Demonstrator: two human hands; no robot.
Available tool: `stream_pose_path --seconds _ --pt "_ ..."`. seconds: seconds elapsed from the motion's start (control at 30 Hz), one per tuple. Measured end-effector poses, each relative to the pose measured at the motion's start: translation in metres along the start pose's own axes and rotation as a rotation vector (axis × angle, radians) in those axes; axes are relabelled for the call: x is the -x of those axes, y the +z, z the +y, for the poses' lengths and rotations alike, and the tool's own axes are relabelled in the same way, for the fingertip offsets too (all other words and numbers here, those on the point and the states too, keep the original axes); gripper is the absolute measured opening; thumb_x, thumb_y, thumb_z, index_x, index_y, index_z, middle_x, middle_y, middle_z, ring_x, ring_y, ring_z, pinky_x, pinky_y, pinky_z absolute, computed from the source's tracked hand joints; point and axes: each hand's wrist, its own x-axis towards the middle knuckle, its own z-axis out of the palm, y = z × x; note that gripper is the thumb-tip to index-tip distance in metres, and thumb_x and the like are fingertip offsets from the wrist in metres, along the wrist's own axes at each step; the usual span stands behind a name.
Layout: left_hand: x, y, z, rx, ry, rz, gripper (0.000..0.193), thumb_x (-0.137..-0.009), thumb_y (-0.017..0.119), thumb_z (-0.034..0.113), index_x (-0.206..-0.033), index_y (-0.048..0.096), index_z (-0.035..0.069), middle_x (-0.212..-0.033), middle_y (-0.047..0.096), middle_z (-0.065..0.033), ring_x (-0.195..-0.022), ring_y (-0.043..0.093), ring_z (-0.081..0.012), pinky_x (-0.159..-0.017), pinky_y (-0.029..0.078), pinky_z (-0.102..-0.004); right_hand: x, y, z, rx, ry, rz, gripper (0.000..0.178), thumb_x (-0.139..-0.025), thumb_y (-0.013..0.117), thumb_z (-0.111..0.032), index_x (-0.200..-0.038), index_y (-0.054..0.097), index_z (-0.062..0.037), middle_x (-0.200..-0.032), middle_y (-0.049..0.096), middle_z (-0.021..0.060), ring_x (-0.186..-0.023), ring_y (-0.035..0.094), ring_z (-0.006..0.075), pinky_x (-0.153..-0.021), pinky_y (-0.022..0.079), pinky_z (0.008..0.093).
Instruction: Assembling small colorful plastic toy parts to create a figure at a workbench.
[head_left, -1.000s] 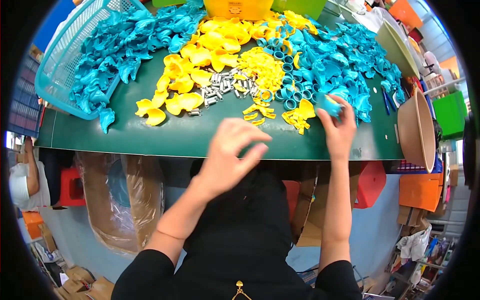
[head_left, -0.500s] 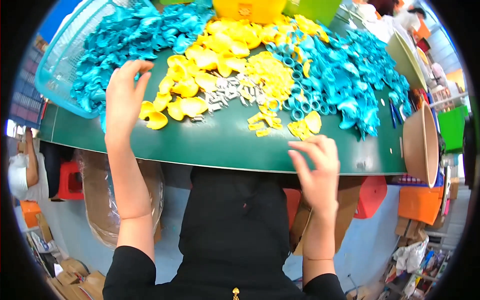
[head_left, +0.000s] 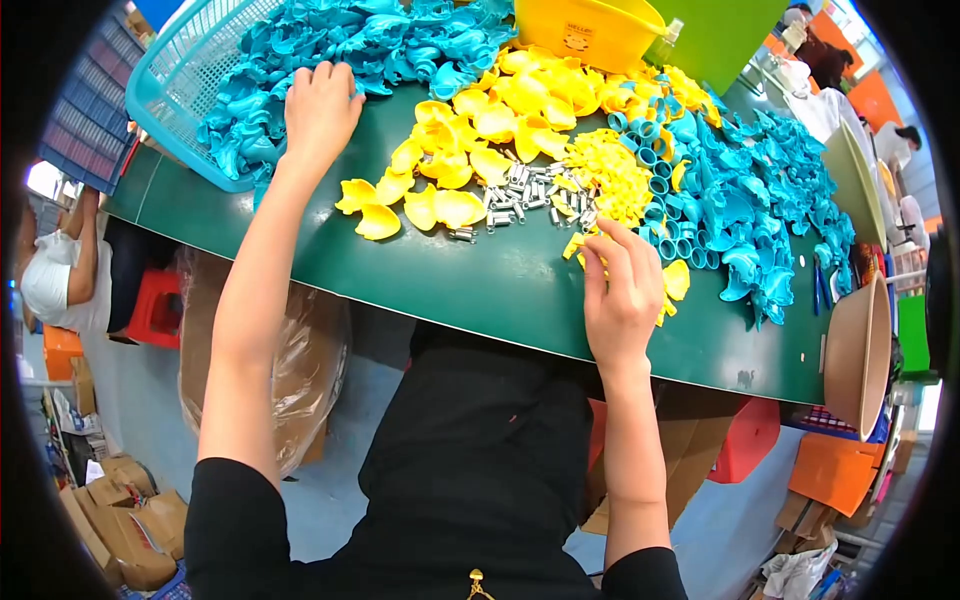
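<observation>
My left hand (head_left: 322, 115) rests at the edge of a large heap of glossy blue moulded plastic parts (head_left: 400, 45), fingers spread and bent down onto them. Its fingertips are partly hidden, and no part is lifted clear. My right hand (head_left: 625, 295) hovers over the table, thumb and fingers apart, beside small yellow plastic pieces (head_left: 673, 283). Between the hands lie yellow curved shells (head_left: 445, 207), small metal cylinders (head_left: 520, 190) and a mound of small yellow parts (head_left: 610, 170). Blue rings (head_left: 683, 247) lie just beyond my right hand.
The green tabletop (head_left: 480, 290) curves along its near edge. A blue mesh basket (head_left: 185, 95) stands far left, and a yellow bin (head_left: 590, 30) at the back. More blue parts (head_left: 765, 205) spread at right, near a beige tub (head_left: 860, 350). A person (head_left: 70, 265) sits at far left.
My left hand has moved forward onto the blue heap. My right hand has moved forward toward the small yellow pieces. The whole view has shifted and tilted.
</observation>
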Motion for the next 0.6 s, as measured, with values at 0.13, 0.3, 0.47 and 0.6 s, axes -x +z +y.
stream_pose_path --seconds 0.13,0.3,0.47,0.6 --pt "0.002 -0.001 0.006 0.078 -0.102 -0.098 0.033 -0.080 0.078 0.019 -0.105 0.059 0.009 -0.096 0.068 -0.0093 -0.095 0.059 -0.0313 -0.082 0.049 -0.0421 0.005 -0.003 0.005 -0.068 0.027 0.118 0.015 -0.081 0.071 0.004 -0.094 0.066 -0.0028 -0.096 0.070 0.0106 -0.091 0.064 0.0307 -0.080 0.050 0.0389" --pt "-0.001 -0.004 -0.011 0.506 -0.254 0.056 0.034 -0.079 0.077 0.019 -0.111 0.069 0.012 -0.096 0.071 -0.0127 -0.096 0.065 -0.0292 -0.084 0.053 -0.0399 0.003 0.000 0.014 -0.048 0.094 0.080 0.015 -0.083 0.070 0.005 -0.096 0.069 -0.0025 -0.096 0.070 0.0109 -0.091 0.064 0.0283 -0.080 0.050 0.0377" --pt "0.032 -0.070 0.046 0.883 -0.294 0.007 0.043 -0.080 0.080 0.017 -0.119 0.067 0.005 -0.102 0.072 -0.0131 -0.094 0.069 -0.0233 -0.080 0.053 -0.0334 0.020 -0.023 0.002 -0.265 0.299 0.153 0.011 -0.087 0.068 0.003 -0.098 0.072 -0.0002 -0.095 0.073 0.0102 -0.087 0.068 0.0223 -0.077 0.051 0.0329" --pt "0.098 -0.134 0.143 0.837 0.238 0.039 0.024 -0.076 0.076 0.003 -0.099 0.069 0.003 -0.099 0.069 -0.0094 -0.099 0.063 -0.0307 -0.080 0.054 -0.0404 0.051 -0.040 -0.012 -0.167 0.272 -0.036 0.012 -0.084 0.070 0.003 -0.095 0.072 -0.0014 -0.097 0.071 0.0094 -0.090 0.065 0.0251 -0.080 0.050 0.0341"
